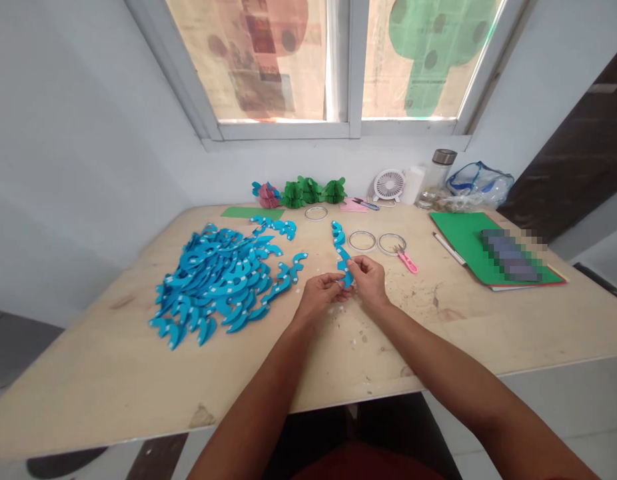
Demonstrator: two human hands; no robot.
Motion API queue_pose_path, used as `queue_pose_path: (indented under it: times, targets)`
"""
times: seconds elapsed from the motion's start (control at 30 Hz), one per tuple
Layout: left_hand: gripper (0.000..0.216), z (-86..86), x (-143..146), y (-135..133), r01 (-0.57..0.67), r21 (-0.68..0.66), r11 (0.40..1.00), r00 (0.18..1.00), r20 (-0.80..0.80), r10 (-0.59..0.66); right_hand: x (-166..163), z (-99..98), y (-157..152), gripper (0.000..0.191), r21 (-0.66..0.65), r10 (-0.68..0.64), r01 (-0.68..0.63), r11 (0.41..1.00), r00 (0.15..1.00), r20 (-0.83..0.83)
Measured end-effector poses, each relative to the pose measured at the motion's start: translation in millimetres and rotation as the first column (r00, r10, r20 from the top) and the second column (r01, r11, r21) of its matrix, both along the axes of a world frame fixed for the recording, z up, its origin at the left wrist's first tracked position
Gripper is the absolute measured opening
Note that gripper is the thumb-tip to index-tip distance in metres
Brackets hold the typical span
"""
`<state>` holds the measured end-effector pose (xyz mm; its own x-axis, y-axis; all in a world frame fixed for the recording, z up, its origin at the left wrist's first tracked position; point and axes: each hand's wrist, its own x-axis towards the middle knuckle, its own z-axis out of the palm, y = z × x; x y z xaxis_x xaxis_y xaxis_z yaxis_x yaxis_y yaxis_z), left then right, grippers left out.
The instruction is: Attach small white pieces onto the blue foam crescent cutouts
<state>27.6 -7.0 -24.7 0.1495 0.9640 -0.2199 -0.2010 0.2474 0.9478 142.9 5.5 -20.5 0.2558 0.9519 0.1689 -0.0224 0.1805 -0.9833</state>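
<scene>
Between my two hands, just above the wooden table point(268, 393), is a curved blue paper piece point(342, 255) with small white squares on it. My left hand point(322, 293) pinches its near end. On its right edge, the fingers of my right hand point(367, 275) are closed. Beyond the fingers, another wavy blue paper piece point(338, 232) lies on the table; I cannot tell whether the two are joined. To the left spreads a big heap of similar blue paper pieces point(213, 273), with white squares on many of them.
Tape rolls point(362, 241) and a pink-handled cutter point(407, 261) lie right of my hands. At the back stand green paper figures point(308, 191), a small white fan point(389, 185) and a bottle point(435, 179). Green sheets point(458, 233) carry a blurred dark object at right.
</scene>
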Motion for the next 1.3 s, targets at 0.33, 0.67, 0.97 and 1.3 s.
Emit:
queue_pose_path:
  times: [0.33,0.67,0.97,1.3]
  targets:
    - [0.039,9.2,-3,-5,0.04,-0.012,0.999,0.999,-0.008,-0.041,3,0.5,3,0.021,0.011,-0.006,0.005,1.0,1.0,0.018]
    - [0.036,15.5,-5,-10,0.051,-0.012,0.999,0.997,0.055,-0.051,3,2.2,3,0.022,0.011,-0.015,0.014,1.0,1.0,0.002]
    - [0.029,15.8,-4,-5,-0.019,0.126,0.992,0.988,-0.149,0.038,3,-0.8,4,0.022,0.001,0.003,-0.003,1.0,0.999,-0.037]
    - [0.014,17.6,0,-14,0.026,0.693,0.721,0.709,-0.522,0.475,-1,-5.7,3,0.021,-0.03,0.085,-0.088,0.996,0.993,-0.085]
